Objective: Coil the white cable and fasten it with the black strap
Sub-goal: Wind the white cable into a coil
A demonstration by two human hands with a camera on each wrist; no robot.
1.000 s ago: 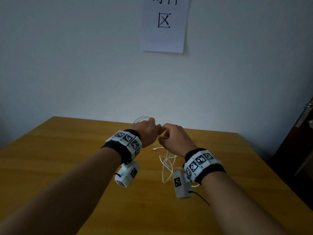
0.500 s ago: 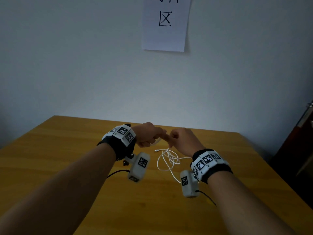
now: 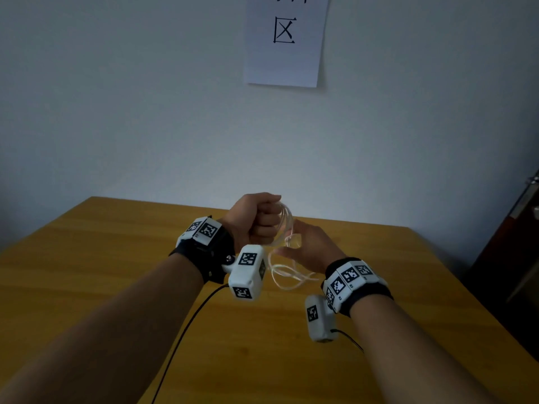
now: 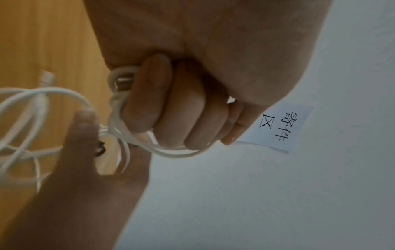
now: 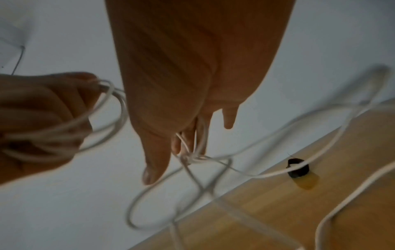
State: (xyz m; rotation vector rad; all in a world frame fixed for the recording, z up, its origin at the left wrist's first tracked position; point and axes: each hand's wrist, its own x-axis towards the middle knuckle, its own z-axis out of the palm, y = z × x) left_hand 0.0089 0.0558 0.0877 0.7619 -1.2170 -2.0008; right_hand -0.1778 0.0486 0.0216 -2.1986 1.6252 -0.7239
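My left hand (image 3: 259, 220) is a raised fist that grips several loops of the white cable (image 3: 284, 223); the left wrist view shows the loops (image 4: 171, 153) round its fingers (image 4: 181, 110) and a plug (image 4: 123, 82) by the little finger. My right hand (image 3: 309, 246) sits just right of and below it, thumb and fingers pinching the strands (image 5: 188, 157) that lead off the loops. The rest of the cable (image 3: 287, 277) hangs loose down to the table. A small black strap (image 5: 298, 168) sits on one loose strand, also visible as a strap (image 4: 100, 148) near my right hand's fingers.
The wooden table (image 3: 116, 258) lies below both hands, with its far edge against a pale wall. A paper sign (image 3: 285, 39) hangs on that wall. Dark furniture (image 3: 519, 243) stands at the right. A black lead (image 3: 186, 330) trails from the left wrist camera.
My left hand has turned and risen into a fist with more loops of cable around it. My right hand has dropped below it, and the hanging cable has shortened.
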